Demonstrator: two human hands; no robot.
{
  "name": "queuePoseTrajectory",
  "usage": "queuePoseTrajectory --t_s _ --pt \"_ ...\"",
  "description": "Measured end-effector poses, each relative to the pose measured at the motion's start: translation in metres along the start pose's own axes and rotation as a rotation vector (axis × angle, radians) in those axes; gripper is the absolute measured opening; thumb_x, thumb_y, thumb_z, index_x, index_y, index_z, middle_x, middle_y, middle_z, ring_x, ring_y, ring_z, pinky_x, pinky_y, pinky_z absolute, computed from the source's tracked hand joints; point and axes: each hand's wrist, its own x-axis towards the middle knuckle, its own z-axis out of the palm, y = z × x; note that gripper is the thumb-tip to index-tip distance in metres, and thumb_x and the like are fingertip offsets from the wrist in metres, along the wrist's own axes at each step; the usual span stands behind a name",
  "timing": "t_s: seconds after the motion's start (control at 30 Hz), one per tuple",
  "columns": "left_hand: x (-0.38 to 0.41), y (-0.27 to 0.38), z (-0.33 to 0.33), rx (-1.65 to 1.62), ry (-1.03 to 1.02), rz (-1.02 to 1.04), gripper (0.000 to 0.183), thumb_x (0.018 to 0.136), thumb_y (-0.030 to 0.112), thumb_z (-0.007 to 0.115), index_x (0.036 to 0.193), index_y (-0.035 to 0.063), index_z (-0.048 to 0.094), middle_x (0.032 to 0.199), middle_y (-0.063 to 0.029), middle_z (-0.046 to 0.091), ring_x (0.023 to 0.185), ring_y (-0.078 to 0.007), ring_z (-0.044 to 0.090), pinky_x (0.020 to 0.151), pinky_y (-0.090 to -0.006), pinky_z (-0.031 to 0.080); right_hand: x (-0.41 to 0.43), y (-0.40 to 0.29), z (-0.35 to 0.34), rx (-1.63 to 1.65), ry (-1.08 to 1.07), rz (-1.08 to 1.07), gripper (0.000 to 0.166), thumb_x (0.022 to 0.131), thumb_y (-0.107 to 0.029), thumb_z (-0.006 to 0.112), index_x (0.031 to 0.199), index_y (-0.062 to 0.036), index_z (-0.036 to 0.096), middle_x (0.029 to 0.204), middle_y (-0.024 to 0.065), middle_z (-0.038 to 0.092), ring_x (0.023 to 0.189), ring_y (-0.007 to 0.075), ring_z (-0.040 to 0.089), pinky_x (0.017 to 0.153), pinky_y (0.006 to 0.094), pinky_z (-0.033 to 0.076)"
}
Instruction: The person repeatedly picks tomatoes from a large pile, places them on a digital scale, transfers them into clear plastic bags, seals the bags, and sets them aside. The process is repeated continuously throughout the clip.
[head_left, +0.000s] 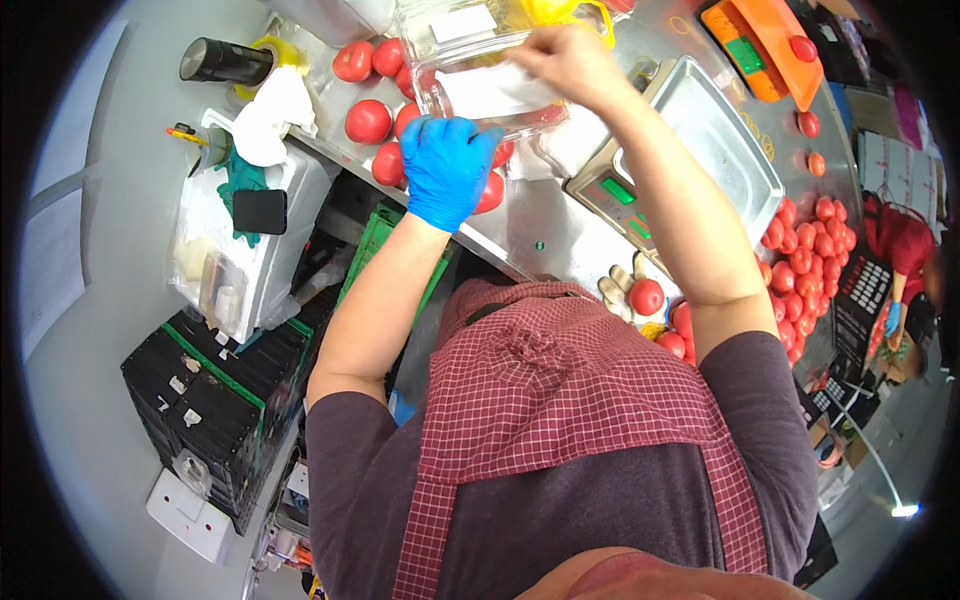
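My left hand (448, 171), in a blue glove, grips the near edge of a clear plastic clamshell container (429, 94). A white sheet or pad (491, 91) lies inside the container. Over the container's far right side is my bare right hand (574, 66), fingers bent and blurred at the sheet's upper corner; whether they pinch it is unclear. Large red tomatoes (368, 121) sit left of the container and partly under my gloved hand. Another stack of clear containers (420, 30) stands behind, one bearing a white label.
Right of the container stands a weighing scale (694, 142) with a metal pan; an orange scale (757, 56) is beyond. Many smaller tomatoes (806, 262) are heaped at right. A work glove (616, 291) lies near my apron. At left, a phone (259, 211) rests on a white foam box (281, 259).
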Motion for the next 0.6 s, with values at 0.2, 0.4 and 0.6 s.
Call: queuePoseTrajectory --t_s 0.2,0.4,0.6 --pt "-0.001 -0.003 -0.01 -0.054 -0.01 -0.012 0.008 0.073 0.02 0.071 0.081 0.0221 0.071 0.092 0.0015 0.058 0.089 -0.0243 0.053 0.088 -0.0464 0.039 -0.019 0.043 -0.013 -0.673 -0.456 0.187 0.028 0.079 -0.03 0.062 0.098 -0.0123 0.072 0.097 0.0083 0.072 0.094 0.0233 0.068 0.088 0.0448 0.045" --pt "0.021 -0.014 0.003 -0.369 -0.648 -0.257 0.026 0.089 0.017 0.057 0.114 0.0102 0.055 0.095 -0.0189 0.066 0.083 -0.0391 0.065 0.071 -0.0481 0.051 -0.028 0.053 0.05 -0.819 -0.674 0.131 0.033 0.083 -0.022 0.059 0.114 -0.0132 0.067 0.114 0.0083 0.069 0.107 0.023 0.064 0.1 0.0486 0.033" --pt "0.029 -0.035 0.017 -0.578 -0.523 -0.292 0.021 0.091 0.021 0.055 0.108 0.0098 0.059 0.098 -0.016 0.068 0.09 -0.0367 0.065 0.074 -0.0449 0.052 -0.023 0.055 0.05 -0.767 -0.643 0.189 0.029 0.085 -0.016 0.054 0.11 -0.0124 0.068 0.111 0.0083 0.069 0.106 0.024 0.064 0.097 0.0436 0.037"
